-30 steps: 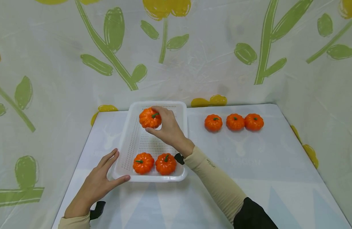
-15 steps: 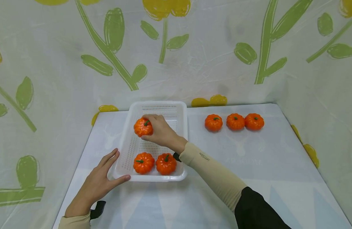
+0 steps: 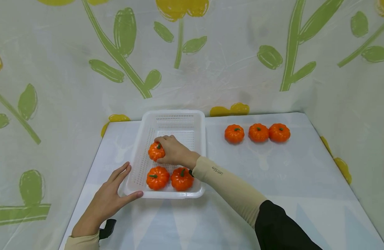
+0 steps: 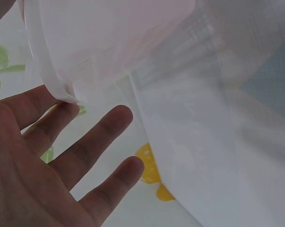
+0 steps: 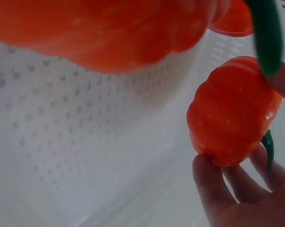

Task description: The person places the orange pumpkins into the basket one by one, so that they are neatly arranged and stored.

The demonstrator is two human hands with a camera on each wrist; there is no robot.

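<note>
Because the miniature pumpkin (image 3: 154, 152) looks light, stiff and slick, its ribbed sides should make a safer hold than the thin stem. It is squat, glossy orange and deeply lobed, with a green stem. The right hand (image 3: 174, 151) pinches it in its grip inside the white perforated basket (image 3: 167, 195), just beyond two similar pumpkins (image 3: 157, 178); the left hand (image 3: 105, 198), its grip slack, touches the basket with spread fingers.

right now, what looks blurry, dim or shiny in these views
Head: perforated basket fairly sharp, soft shadow at near edge; left wrist: left hand dim, basket wall hazy; right wrist: nearest miniature pumpkin blurred, held one clearer, with small glint.
</note>
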